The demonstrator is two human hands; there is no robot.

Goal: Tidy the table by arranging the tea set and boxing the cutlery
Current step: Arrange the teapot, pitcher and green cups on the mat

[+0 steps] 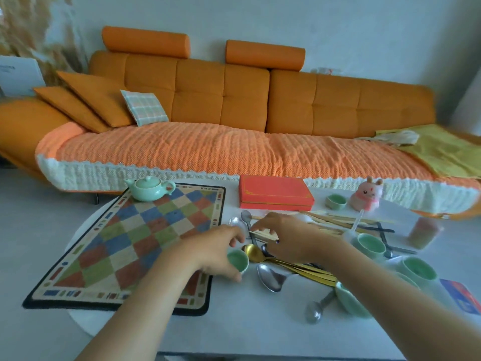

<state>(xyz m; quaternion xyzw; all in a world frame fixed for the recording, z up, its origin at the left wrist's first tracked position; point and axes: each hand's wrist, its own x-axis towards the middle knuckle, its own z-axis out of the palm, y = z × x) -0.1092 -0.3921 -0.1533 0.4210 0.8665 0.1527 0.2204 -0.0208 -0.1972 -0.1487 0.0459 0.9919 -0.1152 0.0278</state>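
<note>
1. Green cup [239,260] sits on the worktop [247,321] at the right edge of the checkered mat [125,246]; left hand [217,252] curls round it.
2. Right hand [285,237] is over the spoons [270,278] and chopsticks [328,220], fingers bent; can't tell if it holds anything.
3. Teapot [148,189] is on the mat's far corner.
4. Red box [276,194] is closed, behind the cutlery.
5. More cups [371,244] are to the right.

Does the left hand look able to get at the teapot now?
Probably yes: only bare mat lies between the left hand and the teapot. But the hand grips a green cup, so it likely must set that down first.
</note>
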